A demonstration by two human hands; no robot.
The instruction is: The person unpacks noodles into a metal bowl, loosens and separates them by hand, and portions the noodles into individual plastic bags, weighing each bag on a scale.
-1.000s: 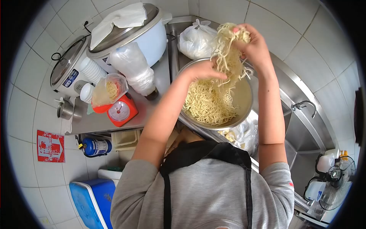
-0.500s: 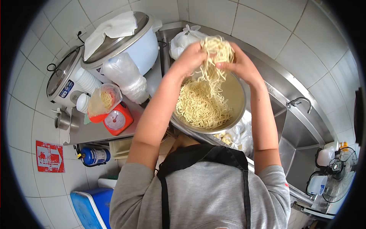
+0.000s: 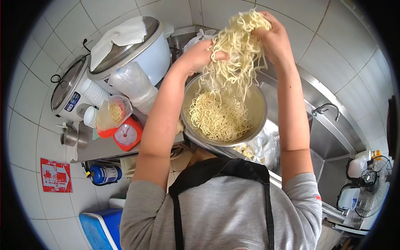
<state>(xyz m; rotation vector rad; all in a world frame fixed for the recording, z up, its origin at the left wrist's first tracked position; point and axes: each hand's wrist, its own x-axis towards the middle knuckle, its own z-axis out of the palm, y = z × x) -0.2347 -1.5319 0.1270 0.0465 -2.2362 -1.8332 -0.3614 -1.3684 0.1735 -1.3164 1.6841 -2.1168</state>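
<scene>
A loose clump of pale yellow noodles [image 3: 239,48] is held up above a large metal bowl [image 3: 259,118]. My right hand [image 3: 273,37] grips the clump from its upper right, fingers curled into the strands. On the lower left side, my left hand [image 3: 202,57] is curled against the same clump, its thumb pressed on the strands. Loose ends dangle toward the bowl, where more noodles [image 3: 218,118] lie heaped. Strands cover some of the fingertips on both hands.
Left of the bowl stand a large rice cooker [image 3: 146,62], a stack of white cups [image 3: 95,92] and a red scale [image 3: 126,134] bearing a bag of noodles [image 3: 114,113]. Plastic bags [image 3: 266,148] lie by the bowl. A sink with a faucet [image 3: 327,109] is at right.
Both hands have moved apart, the right one up and to the right, the left slightly left. The noodle clump has risen and spread wider between them.
</scene>
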